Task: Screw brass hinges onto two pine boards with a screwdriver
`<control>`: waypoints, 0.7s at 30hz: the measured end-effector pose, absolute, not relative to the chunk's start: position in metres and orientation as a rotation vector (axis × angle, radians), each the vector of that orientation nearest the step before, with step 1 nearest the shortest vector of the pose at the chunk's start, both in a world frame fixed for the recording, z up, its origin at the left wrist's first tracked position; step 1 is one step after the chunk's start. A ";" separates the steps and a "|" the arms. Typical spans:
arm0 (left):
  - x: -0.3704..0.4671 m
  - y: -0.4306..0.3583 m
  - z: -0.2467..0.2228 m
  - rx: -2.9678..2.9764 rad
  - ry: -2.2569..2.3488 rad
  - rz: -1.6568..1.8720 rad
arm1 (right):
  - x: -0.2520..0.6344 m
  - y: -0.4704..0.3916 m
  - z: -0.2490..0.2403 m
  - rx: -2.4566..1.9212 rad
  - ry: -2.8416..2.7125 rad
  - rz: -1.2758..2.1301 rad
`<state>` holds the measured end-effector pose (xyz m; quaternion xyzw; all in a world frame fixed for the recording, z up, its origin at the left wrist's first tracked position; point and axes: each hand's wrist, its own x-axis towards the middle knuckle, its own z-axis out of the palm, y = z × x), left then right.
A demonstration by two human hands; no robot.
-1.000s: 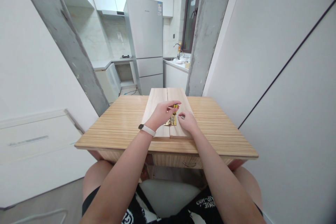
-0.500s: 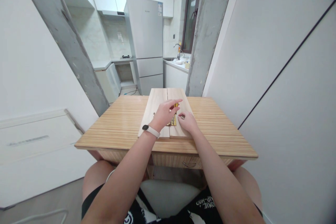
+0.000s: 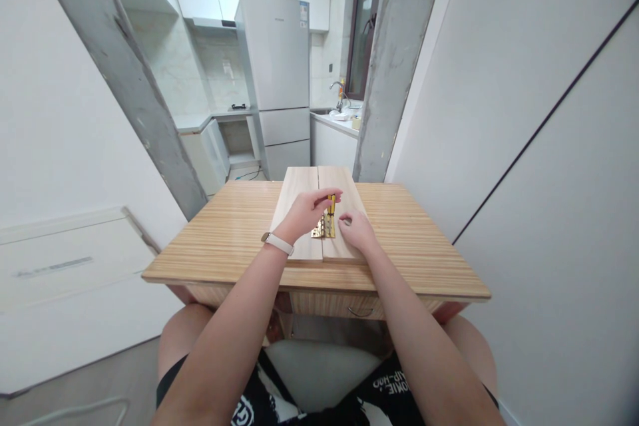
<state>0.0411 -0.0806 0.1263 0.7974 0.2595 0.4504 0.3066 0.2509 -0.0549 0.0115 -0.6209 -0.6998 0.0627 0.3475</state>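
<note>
Two pale wooden boards lie side by side on the striped wooden table. Across the seam between them is a small gold hinge with dark holes. My left hand, with a watch on its wrist, is over the boards, its fingers at a yellow-handled tool that stands above the hinge. My right hand rests on the right board just right of the hinge, its fingers curled together; whatever they may hold is too small to make out.
The table has a drawer with a metal handle at its near side. Beyond it stand a grey fridge and a sink counter. White walls flank both sides.
My left hand has shifted slightly left and its wrist has lowered outward, so more of the hinge and the yellow handle shows. My right hand has hardly moved.
</note>
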 end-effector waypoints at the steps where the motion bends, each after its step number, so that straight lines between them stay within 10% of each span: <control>1: 0.042 -0.081 0.126 2.092 0.694 1.195 | 0.251 -0.055 0.012 -1.609 -1.819 0.162; 21: 0.053 -0.091 0.131 2.180 0.804 1.317 | 0.251 -0.053 0.010 -1.588 -1.839 0.158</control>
